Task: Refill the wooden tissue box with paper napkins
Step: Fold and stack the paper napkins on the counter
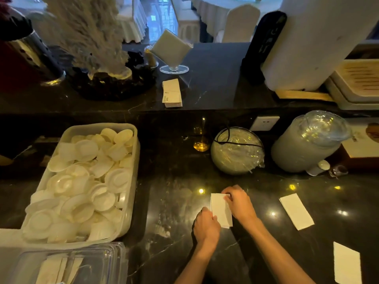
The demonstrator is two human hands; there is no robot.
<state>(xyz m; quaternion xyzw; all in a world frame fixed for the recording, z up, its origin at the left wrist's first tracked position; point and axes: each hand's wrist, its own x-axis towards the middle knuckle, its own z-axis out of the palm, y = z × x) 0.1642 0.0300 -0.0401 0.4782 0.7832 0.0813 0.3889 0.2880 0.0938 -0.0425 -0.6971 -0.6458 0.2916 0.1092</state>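
Observation:
A folded white paper napkin [221, 210] lies on the dark marble counter [174, 232] in front of me. My left hand [206, 226] pinches its near left edge, and my right hand [238, 201] grips its far right corner. Two more white napkins lie flat to the right: one [296, 211] mid-counter and one [347, 263] near the front right edge. A wooden tissue box is not clearly visible; a brown wooden object [356, 148] at the far right is partly hidden.
A plastic tub [134, 160] of white lids stands left, and a clear box [114, 261] with napkins sits front left. Wrapped stacks of lids [238, 150] and cups [307, 142] stand behind. The upper ledge holds a napkin holder [172, 52] and a paper stack [172, 93].

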